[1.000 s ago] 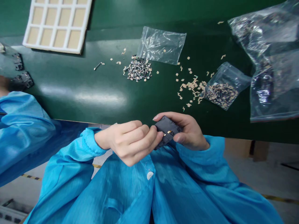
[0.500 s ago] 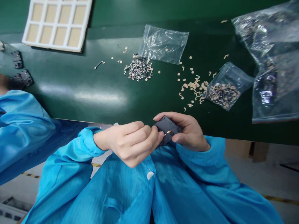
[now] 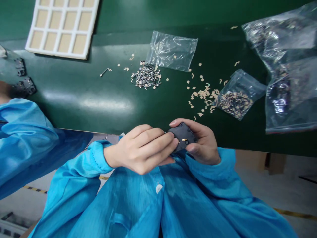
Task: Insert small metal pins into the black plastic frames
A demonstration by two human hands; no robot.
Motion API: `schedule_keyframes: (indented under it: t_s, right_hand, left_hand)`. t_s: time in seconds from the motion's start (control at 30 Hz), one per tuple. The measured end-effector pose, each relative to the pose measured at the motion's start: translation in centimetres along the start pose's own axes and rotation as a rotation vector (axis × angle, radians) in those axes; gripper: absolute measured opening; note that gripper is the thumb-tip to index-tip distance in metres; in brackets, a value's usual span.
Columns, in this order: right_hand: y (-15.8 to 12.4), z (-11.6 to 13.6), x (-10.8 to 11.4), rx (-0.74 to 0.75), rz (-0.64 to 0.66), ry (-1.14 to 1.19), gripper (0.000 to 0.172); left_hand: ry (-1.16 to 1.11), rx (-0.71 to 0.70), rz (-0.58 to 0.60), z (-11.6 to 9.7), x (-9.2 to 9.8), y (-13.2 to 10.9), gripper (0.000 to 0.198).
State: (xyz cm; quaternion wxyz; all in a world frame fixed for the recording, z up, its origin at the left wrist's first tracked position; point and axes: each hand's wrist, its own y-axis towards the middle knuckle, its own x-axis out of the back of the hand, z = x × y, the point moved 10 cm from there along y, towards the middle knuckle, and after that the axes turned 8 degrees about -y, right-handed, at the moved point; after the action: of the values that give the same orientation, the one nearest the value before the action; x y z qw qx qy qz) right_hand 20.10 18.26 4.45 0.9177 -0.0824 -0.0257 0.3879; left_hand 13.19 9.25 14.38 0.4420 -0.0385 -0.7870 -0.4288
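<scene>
In front of my body, just past the table's near edge, I have a small black plastic housing (image 3: 184,132) with a gold-coloured metal piece (image 3: 184,140) on its face. My right hand (image 3: 204,142) grips its right side, thumb on the near side and index finger along the far edge. From the left, my left hand (image 3: 143,148) reaches over the housing with fingers bent together and fingertips pressed on its left part. My left thumb is mostly hidden, and I cannot make out whether a small part is pinched there.
On the green table (image 3: 111,109) lie a pile of small metal parts (image 3: 146,76), loose brass-coloured pieces (image 3: 204,94), a clear bag (image 3: 173,51), a bag of small parts (image 3: 236,99) and a large bag (image 3: 289,72). A white compartment tray (image 3: 58,31) and another person's sleeve (image 3: 24,132) are left.
Both hands and the housing have shifted slightly right in the view. My left fingers lie a little flatter over the housing. The table scene has moved slightly with the camera.
</scene>
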Motion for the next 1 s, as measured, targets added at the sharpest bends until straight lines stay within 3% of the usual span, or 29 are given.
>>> schedule_keyframes:
  t_s: [0.1, 0.3, 0.47, 0.53, 0.6, 0.67, 0.8, 0.87, 1.0]
  right_hand:
    - [-0.2, 0.5, -0.5, 0.026, 0.022, 0.057, 0.054]
    - [-0.4, -0.3, -1.4, 0.04, 0.018, 0.215, 0.05]
    - [0.0, -1.0, -1.9, 0.081, 0.031, 0.339, 0.045]
    - [0.0, -0.8, -1.6, 0.128, 0.032, 0.327, 0.044]
    - [-0.2, -0.8, -0.9, 0.153, 0.0, 0.289, 0.041]
    - [-0.5, -0.9, -0.2, 0.163, -0.03, 0.24, 0.036]
    - [-1.2, -0.7, 0.2, 0.183, -0.029, 0.14, 0.03]
    - [-1.4, -0.4, 0.3, 0.19, -0.036, 0.091, 0.028]
    - [-1.6, 0.3, 0.3, 0.202, -0.046, 0.007, 0.025]
  left_hand:
    - [0.026, 0.022, -0.095, 0.1, 0.6, -0.4, 0.011]
    - [0.1, 0.05, -0.235, 0.1, 1.4, -0.7, 0.01]
    - [0.125, 0.114, -0.195, 1.4, 1.6, -2.1, 0.012]
    - [0.227, 0.198, -0.211, 3.3, 3.2, -4.0, 0.016]
    - [0.467, 0.363, -0.21, 6.4, 5.5, -6.7, 0.024]
    - [0.664, 0.534, -0.113, 10.0, 7.2, -9.7, 0.023]
    - [0.742, 0.841, 0.158, 16.1, 8.6, -14.2, 0.024]
    - [0.739, 0.875, 0.232, 17.3, 8.4, -14.0, 0.033]
    - [0.695, 0.918, 0.306, 19.6, 7.3, -10.9, 0.032]
